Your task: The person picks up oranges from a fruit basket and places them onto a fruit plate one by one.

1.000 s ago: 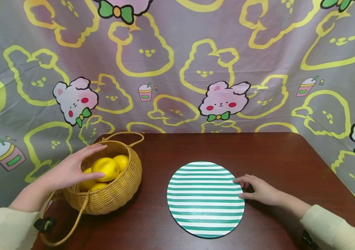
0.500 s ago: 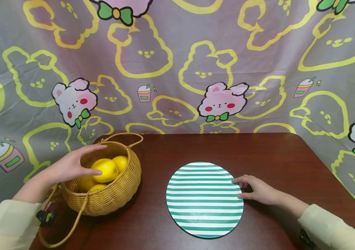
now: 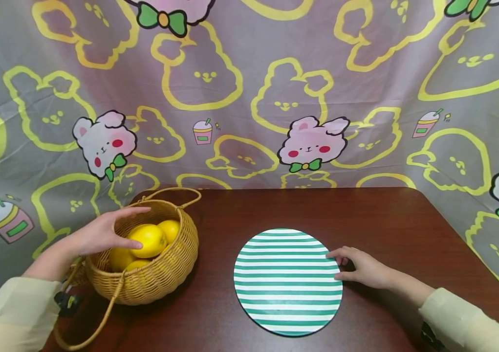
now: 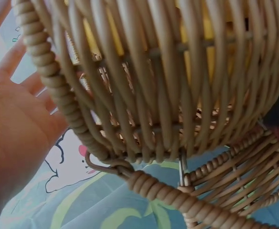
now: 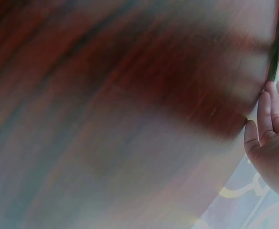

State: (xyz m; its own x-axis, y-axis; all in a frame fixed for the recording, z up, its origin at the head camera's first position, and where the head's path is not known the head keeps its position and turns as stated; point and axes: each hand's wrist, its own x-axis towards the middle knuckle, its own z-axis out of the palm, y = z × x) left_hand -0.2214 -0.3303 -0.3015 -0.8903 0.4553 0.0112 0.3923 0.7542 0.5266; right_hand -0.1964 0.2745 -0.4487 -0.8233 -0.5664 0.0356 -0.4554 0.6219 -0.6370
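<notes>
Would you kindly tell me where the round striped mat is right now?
In the head view, the round striped mat lies on the table, to the right of the basket, with the right hand at its right edge.

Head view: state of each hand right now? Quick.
Left hand: open, at the basket of lemons, holding nothing.
Right hand: open, fingertips at the striped round mat's edge, not gripping it.
</notes>
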